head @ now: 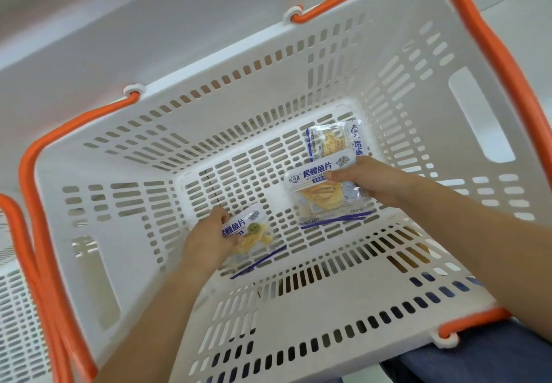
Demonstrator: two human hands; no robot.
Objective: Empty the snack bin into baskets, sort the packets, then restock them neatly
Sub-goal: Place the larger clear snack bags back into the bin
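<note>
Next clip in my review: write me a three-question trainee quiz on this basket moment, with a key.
1. True or false: both hands hold a fish packet inside the white basket.
2. How many packets show in the basket? A) two B) three C) five
3. Fill in: the basket's handles are ____ in colour.

Key
1. True: the left hand holds the near-left packet, and the right hand holds the larger packet.
2. B: a third packet lies on the basket floor, just beyond the right hand.
3. Orange, as on the handle.
</note>
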